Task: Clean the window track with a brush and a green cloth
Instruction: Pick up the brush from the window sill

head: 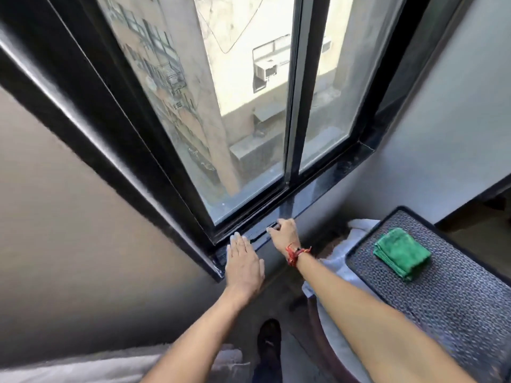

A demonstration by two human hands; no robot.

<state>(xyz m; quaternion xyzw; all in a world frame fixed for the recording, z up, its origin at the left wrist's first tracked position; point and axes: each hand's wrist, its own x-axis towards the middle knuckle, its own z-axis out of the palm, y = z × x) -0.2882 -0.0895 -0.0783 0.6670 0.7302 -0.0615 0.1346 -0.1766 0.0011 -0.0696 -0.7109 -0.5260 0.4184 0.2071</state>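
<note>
The black window track [312, 186] runs along the bottom of a sliding window, from lower left to upper right. My left hand [244, 262] lies flat and open on the dark sill at the track's near left end. My right hand [284, 233], with a red thread band at the wrist, is closed on a dark brush [262, 232] that lies low along the sill edge by the track; most of the brush is hidden by the fingers. The folded green cloth [402, 252] rests on a patterned dark tray at the right, apart from both hands.
The patterned tray [456, 299] with a raised black rim sits on white fabric [359, 225] to the right of the window. Grey walls flank the black window frame [83, 111]. A dark shoe [269, 338] stands on the floor below, and pale bedding [83, 366] fills the bottom left.
</note>
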